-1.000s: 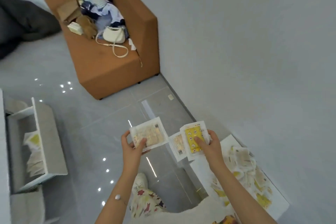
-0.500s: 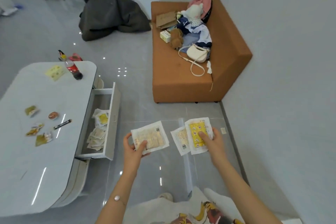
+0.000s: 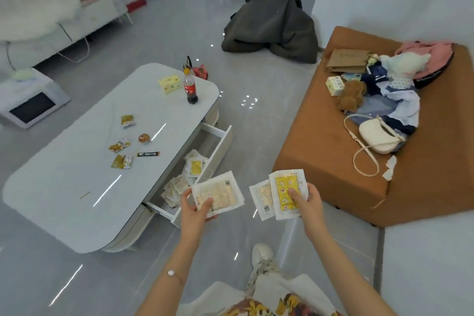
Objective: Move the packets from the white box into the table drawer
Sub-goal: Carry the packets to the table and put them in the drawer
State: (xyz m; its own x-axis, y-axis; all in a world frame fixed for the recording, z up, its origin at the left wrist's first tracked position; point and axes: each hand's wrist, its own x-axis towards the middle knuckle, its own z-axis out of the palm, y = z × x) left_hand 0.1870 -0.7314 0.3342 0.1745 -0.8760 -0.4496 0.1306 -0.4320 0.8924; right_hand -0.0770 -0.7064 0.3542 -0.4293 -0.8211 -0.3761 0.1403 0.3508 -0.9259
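Observation:
My left hand (image 3: pixel 193 209) grips one white packet with a pale yellow print (image 3: pixel 220 192). My right hand (image 3: pixel 309 204) holds two overlapping packets, a bright yellow one (image 3: pixel 286 190) in front and a paler one (image 3: pixel 263 195) behind. Both hands hover over the floor just right of the open table drawer (image 3: pixel 218 146), which has several packets (image 3: pixel 188 174) lying inside. The left-hand packet overlaps the drawer's near corner in the view. The white box is out of view.
The white oval table (image 3: pixel 77 174) carries a cola bottle (image 3: pixel 189 88), a yellow carton (image 3: pixel 169 84) and several small snack wrappers (image 3: pixel 121 154). An orange sofa block (image 3: pixel 333 161) with a white handbag and clothes stands to the right. A dark bundle (image 3: pixel 274 28) lies on the floor behind.
The view has swung left from the white box and wall toward the table. The open drawer now sits close to my left hand. Both hands still hold their packets.

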